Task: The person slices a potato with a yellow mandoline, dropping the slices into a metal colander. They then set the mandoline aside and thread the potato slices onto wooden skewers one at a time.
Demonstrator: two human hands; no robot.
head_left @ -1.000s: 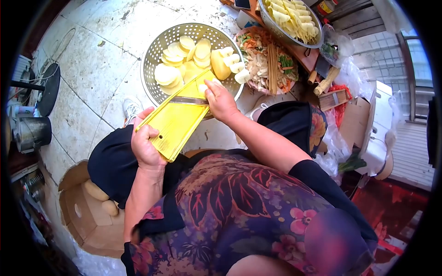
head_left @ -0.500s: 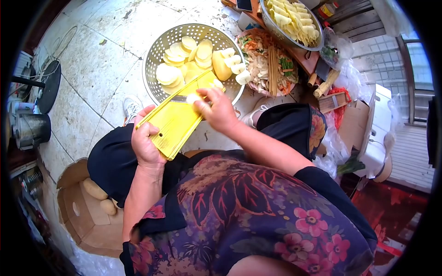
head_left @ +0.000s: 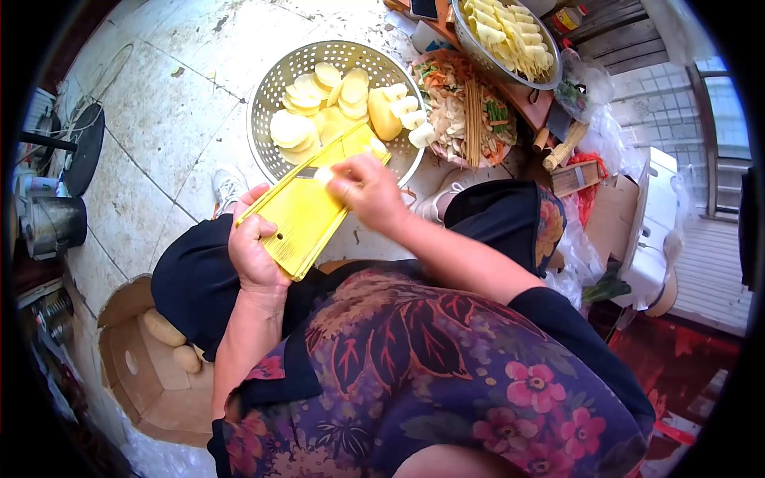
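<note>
My left hand (head_left: 259,247) is closed around the lower end of a yellow mandoline slicer (head_left: 299,215), thumb on its face. The slicer slants up and rests its far end over a metal colander (head_left: 267,95). My right hand (head_left: 368,191), a little smeared by motion, pinches a small pale potato piece (head_left: 323,174) against the slicer beside its blade. In the colander lie several round potato slices (head_left: 293,130) and a peeled potato (head_left: 384,114). Several white pieces (head_left: 413,119) sit along its right side.
A tray of cut vegetables (head_left: 446,95) with wooden skewers (head_left: 473,119) stands right of the colander. Behind it is a metal bowl of rolled slices (head_left: 510,36). A cardboard box (head_left: 151,390) with unpeeled potatoes (head_left: 163,327) is at lower left. Plastic bags (head_left: 610,135) lie at right.
My right hand has shifted slightly along the slicer, with the potato piece now nearer the blade's upper left. My left hand and the slicer have barely moved.
</note>
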